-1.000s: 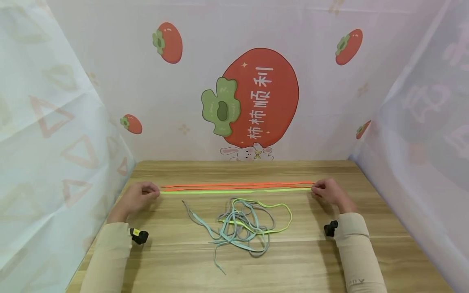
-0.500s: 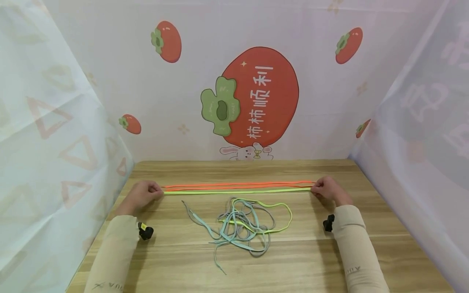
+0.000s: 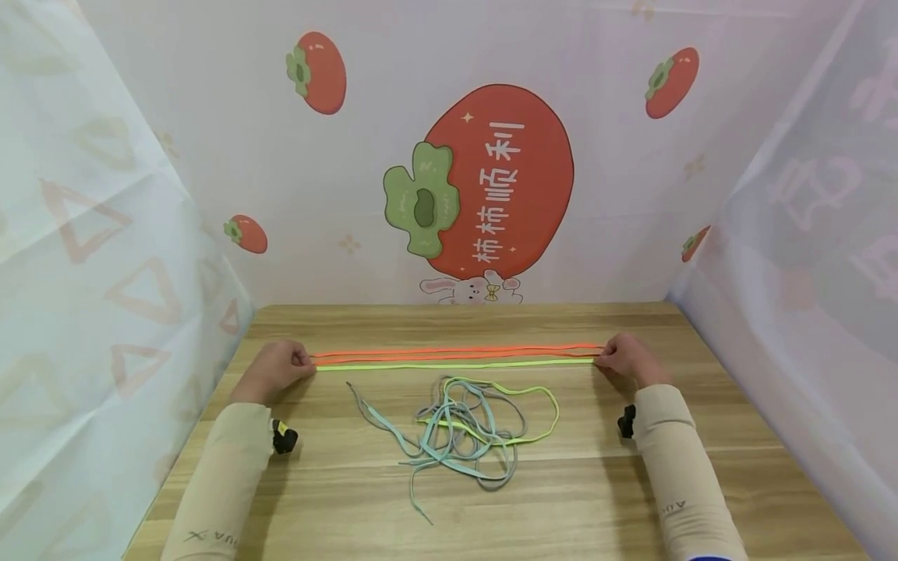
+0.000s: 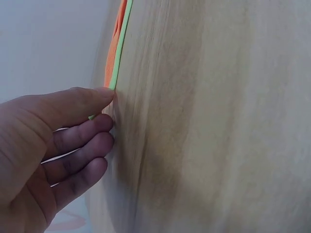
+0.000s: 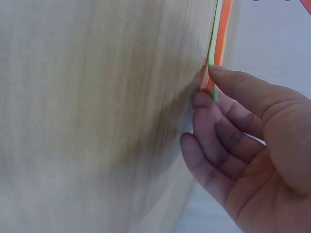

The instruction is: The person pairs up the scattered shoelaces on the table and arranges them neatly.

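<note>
A yellow-green shoelace runs nearly straight across the back of the table, just in front of orange shoelace strands. My left hand pinches its left end between thumb and fingertips; in the left wrist view a small green tip pokes out behind the thumb. At the other end my right hand pinches the yellow-green lace, whose short end shows past the thumb in the right wrist view. The orange strands meet both hands closely; whether the fingers hold them too I cannot tell.
A loose tangle of light blue, grey and yellow-green laces lies mid-table in front of the straight ones. Behind the wooden table hangs a printed cloth backdrop, with white cloth along the left side.
My left hand has shifted slightly to the right along the yellow-green lace's end. My right hand has barely moved, and the tangle lies as before.
</note>
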A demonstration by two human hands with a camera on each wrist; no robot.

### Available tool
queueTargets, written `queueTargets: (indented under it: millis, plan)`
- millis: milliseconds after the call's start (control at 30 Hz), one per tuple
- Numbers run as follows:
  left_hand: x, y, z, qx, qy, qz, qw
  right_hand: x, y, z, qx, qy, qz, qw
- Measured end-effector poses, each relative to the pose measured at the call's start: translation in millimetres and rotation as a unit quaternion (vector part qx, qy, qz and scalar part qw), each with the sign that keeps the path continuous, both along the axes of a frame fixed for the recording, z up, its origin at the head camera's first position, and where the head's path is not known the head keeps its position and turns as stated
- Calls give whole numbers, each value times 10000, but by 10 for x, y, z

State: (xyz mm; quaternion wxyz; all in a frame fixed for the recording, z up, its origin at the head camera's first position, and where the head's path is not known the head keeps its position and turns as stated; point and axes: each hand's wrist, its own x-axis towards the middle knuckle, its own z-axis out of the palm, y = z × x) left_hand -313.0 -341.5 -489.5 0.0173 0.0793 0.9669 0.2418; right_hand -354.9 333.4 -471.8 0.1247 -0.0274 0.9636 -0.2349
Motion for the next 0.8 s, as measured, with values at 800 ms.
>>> queueTargets:
  millis: [800]
  plan:
    - [108, 396, 600, -1019, 180, -858, 9909, 144, -578, 594, 721, 131, 1784, 9812]
